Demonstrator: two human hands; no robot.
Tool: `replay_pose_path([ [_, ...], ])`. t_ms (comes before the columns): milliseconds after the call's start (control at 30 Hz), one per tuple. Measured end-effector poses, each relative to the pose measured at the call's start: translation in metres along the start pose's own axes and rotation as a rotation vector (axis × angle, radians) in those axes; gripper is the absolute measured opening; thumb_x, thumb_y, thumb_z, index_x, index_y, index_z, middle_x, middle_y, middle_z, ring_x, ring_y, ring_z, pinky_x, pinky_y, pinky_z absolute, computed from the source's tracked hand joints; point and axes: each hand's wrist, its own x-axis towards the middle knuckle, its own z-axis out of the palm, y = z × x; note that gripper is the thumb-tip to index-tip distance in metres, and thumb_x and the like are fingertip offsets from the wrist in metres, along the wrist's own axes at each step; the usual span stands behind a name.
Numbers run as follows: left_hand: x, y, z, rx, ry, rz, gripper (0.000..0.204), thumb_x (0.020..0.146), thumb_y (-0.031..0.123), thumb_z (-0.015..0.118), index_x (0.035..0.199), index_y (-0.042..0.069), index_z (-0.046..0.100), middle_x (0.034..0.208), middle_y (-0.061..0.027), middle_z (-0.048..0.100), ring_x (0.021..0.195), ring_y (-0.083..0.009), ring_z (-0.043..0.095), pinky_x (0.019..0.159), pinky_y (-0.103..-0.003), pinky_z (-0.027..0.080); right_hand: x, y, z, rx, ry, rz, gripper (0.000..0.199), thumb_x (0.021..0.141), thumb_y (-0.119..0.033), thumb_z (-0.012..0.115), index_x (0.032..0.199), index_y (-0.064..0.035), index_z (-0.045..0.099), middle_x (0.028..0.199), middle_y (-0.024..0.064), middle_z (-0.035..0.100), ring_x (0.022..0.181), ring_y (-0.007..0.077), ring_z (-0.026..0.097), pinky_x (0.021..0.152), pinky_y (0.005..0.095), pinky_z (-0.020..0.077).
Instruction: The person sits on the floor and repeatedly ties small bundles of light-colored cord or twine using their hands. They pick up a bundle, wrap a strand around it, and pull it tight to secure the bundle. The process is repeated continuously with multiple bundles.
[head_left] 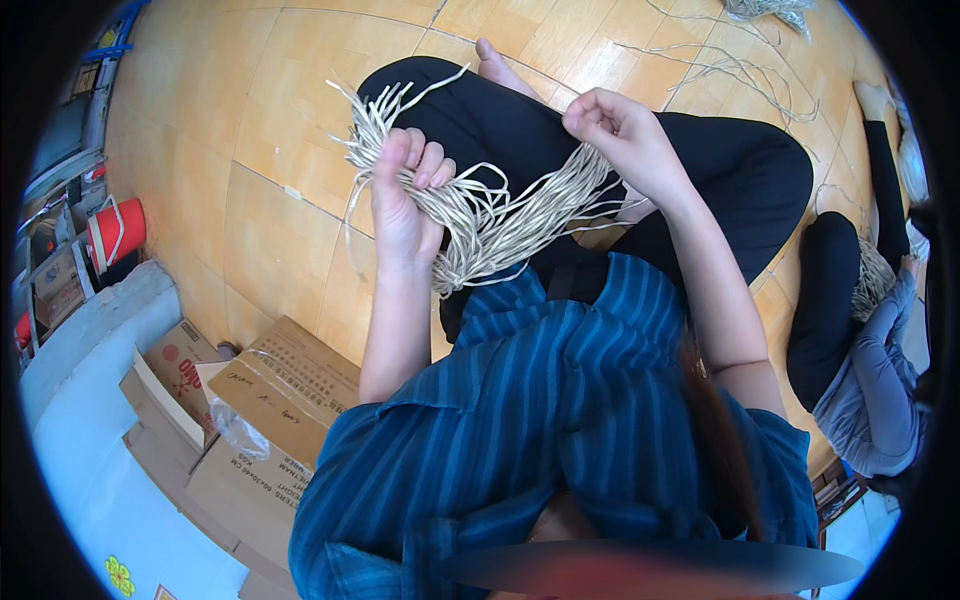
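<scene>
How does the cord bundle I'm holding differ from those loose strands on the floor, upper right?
The cord bundle is thick and dense; the loose strands are few and spread apart. The cord bundle is gripped in your left hand, while the loose strands lie curved on the floor. Both look pale and stringy.

cord bundle [475, 222] over legs [745, 170], cartons [290, 385] left, bucket [120, 232] beyond them, co-worker [880, 395] right
</scene>
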Motion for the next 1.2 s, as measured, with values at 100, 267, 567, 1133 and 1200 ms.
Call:
replay_pose_path([
  [100, -0.001, 0.001, -0.002, 0.046, 0.005, -0.014, 0.021, 0.094, 0.016, 0.055, 0.079, 0.011, 0.041, 0.073, 0.0017, 0.034, 0.062, -0.0077, 0.033, 0.06, -0.023, 0.033, -0.008, 0.005, -0.002, -0.162, -0.133, 0.026, 0.012, 0.082, -0.009, 0.066, 0.093, -0.0058, 0.068, 0.076, -0.0016, 0.06, 0.061, 0.0042, 0.051, 0.056, 0.0226, 0.0423],
  [267, 0.001, 0.001, 0.001, 0.022, 0.0, -0.043, 0.02, 0.098, 0.024, 0.048, 0.083, 0.011, 0.044, 0.078, -0.0002, 0.043, 0.074, -0.0137, 0.046, 0.078, -0.034, 0.045, -0.013, 0.005, 0.021, -0.488, -0.255, -0.321, 0.012, 0.076, -0.009, 0.069, 0.088, -0.0092, 0.068, 0.075, 0.0051, 0.056, 0.079, 0.0239, 0.06, 0.07, 0.0351, 0.0497],
  [567, 0.006, 0.012, -0.013, 0.021, -0.108, -0.136, 0.033, 0.101, 0.041, 0.038, 0.097, 0.012, 0.053, 0.114, -0.0093, 0.062, 0.124, -0.0477, 0.045, 0.093, -0.068, 0.043, 0.008, -0.044, 0.009, -0.364, -0.362, -0.286, 0.012, 0.081, -0.011, 0.067, 0.085, -0.0044, 0.058, 0.065, 0.0074, 0.055, 0.066, 0.0235, 0.06, 0.064, 0.0362, 0.0484],
  [1133, -0.001, 0.011, -0.013, 0.193, -0.163, -0.053, 0.13, 0.055, 0.094, 0.043, 0.142, -0.002, 0.032, 0.137, -0.0175, 0.046, 0.121, -0.0316, 0.052, 0.1, -0.046, 0.044, 0.061, -0.094, 0.071, -0.256, -0.425, -0.177, 0.014, 0.083, -0.014, 0.067, 0.09, -0.0033, 0.064, 0.07, 0.0027, 0.069, 0.068, 0.0116, 0.066, 0.105, 0.0386, 0.0337],
  [1200, 0.001, 0.015, -0.014, 0.36, -0.13, -0.098, 0.101, 0.071, 0.074, 0.052, 0.135, -0.002, 0.039, 0.124, -0.016, 0.053, 0.102, -0.0245, 0.056, 0.086, -0.038, 0.048, 0.07, -0.097, 0.069, -0.208, -0.43, -0.204, 0.016, 0.083, -0.013, 0.068, 0.093, -0.0013, 0.063, 0.072, 0.0037, 0.068, 0.069, 0.01, 0.064, 0.09, 0.0313, 0.042],
])
